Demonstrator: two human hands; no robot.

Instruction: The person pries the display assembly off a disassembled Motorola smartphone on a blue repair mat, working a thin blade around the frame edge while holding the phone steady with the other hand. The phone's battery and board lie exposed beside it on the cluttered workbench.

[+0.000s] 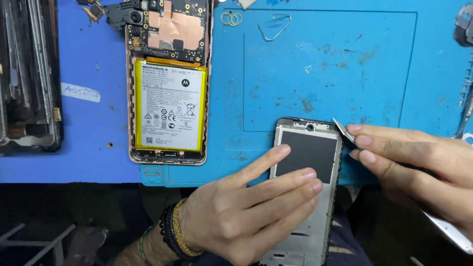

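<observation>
Metal shows along the rails of the phone frame [306,197], a thin silver mid-frame with a dark rectangular pad in its upper half and a round hole at the top edge; it lies flat at the near edge of the blue work mat [325,59], its lower part hanging past the mat toward the person. It looks light and stiff along its rails but thin enough to bend or twist if levered hard — better steadied by flat pressure on the face, or taken by the long side rails, than by the corners. The left hand [246,212] lies on it with fingers spread and flat, pressing down rather than clamping. The right hand [419,167] has its fingers pinched together on a thin metal blade [343,130], whose tip sits at the frame's upper right corner; whether it is under the edge cannot be told. Farther off, at the mat's left, lies an opened phone [168,83] with its battery and circuit board exposed; a bent paper clip [275,27] and small rings [231,18] lie near the top, and a stack of dark screen assemblies [27,74] at far left.
</observation>
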